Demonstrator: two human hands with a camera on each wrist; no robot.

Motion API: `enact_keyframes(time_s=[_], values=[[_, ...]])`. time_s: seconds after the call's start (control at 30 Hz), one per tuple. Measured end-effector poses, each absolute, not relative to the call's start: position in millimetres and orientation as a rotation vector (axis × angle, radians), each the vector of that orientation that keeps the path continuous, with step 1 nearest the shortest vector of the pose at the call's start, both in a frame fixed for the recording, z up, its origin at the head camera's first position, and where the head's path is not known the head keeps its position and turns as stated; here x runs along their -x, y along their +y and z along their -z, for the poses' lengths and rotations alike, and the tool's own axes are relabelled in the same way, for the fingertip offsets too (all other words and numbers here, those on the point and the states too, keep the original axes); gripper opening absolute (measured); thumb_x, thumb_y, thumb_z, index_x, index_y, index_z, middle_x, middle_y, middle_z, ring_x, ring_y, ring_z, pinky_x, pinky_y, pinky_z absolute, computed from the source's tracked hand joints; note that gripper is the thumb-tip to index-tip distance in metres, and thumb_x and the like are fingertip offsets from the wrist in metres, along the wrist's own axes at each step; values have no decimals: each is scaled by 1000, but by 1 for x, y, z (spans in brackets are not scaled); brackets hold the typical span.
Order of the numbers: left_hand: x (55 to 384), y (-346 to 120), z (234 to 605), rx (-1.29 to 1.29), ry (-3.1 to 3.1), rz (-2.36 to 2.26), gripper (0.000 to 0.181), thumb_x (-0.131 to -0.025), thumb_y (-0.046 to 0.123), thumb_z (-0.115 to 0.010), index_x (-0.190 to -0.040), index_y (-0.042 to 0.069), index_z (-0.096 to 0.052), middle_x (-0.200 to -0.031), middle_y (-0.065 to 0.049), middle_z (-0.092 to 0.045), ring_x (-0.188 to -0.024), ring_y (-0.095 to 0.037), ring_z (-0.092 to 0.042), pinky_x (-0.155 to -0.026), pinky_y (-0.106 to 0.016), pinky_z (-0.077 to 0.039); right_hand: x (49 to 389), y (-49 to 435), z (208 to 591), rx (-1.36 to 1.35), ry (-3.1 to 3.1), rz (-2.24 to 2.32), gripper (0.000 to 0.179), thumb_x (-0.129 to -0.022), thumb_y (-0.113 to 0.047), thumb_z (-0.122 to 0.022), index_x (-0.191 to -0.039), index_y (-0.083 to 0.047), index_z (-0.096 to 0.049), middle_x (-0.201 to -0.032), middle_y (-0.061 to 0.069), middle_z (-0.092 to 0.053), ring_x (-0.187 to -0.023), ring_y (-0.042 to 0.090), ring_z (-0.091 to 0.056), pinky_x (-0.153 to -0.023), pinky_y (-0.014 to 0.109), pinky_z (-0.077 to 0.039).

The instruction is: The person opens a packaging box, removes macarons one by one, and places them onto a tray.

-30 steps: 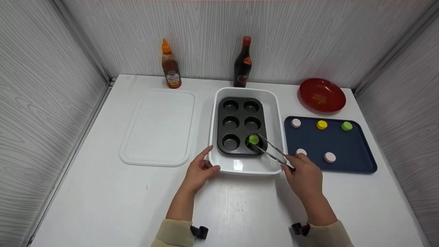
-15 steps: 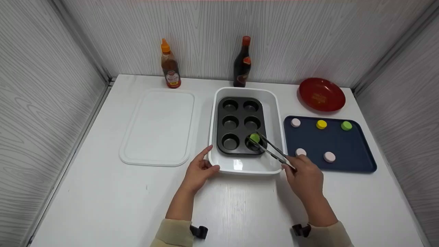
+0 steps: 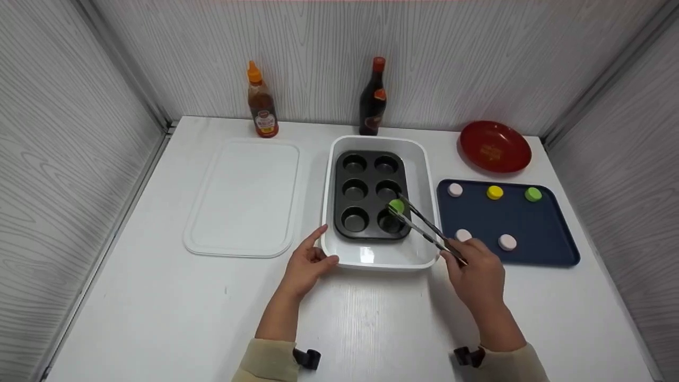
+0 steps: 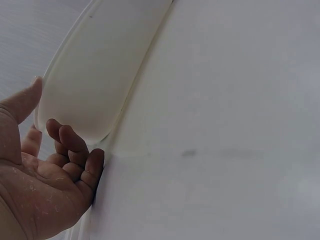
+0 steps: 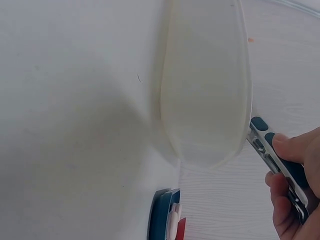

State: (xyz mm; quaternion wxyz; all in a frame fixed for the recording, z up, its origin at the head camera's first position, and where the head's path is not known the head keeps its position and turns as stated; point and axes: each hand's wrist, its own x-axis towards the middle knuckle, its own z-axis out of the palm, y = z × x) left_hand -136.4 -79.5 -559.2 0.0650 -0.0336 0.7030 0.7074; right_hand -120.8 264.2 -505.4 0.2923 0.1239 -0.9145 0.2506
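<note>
My right hand [image 3: 476,270] grips metal tongs [image 3: 424,228] with dark blue grip pads on the handles, clear in the right wrist view. A small round green cap-like piece [image 3: 397,206] sits between the tongs' tips, at the upper edge of the front right cup of a dark six-cup muffin tin [image 3: 371,209]. The tin lies in a white tub [image 3: 382,262]. My left hand [image 3: 307,268] holds the tub's front left corner, thumb on the front side and index finger along the left side. In the left wrist view the other fingers curl beside its wall.
On the right, a navy tray [image 3: 482,217] bears pink, yellow and green round pieces; a red plate [image 3: 496,147] lies behind it. A white lid-like panel [image 3: 244,196] lies left. An orange-capped sauce bottle [image 3: 263,109] and a dark red-capped bottle [image 3: 373,103] stand at the back.
The green piece has come up out of the front right cup and slightly rightward, between the tongs' tips. My right hand has shifted a little right; the left hand stays at the tub corner.
</note>
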Motion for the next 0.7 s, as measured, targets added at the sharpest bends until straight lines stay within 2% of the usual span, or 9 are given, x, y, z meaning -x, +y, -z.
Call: enact_keyframes(time_s=[0.23, 0.7], values=[[136, -80, 559, 105, 2128, -2126, 81, -87, 5, -84, -160, 14, -49, -80, -4, -63, -74, -16, -55, -66, -26, -45, 121, 269, 505, -312, -2385, -738, 29, -78, 4, -91, -106, 3, -82, -84, 12, -69, -65, 15, -60, -62, 12, -43], [138, -78, 557, 152, 2154, -2090, 81, -86, 6, -84, -159, 15, -50, -81, -5, -63, -74, -17, -55, -65, -27, -45, 112, 284, 486, -279, -2311, -795, 29, -78, 10, -88, -106, 7, -81, -85, 15, -70, -70, 18, -63, -69, 4, -41]])
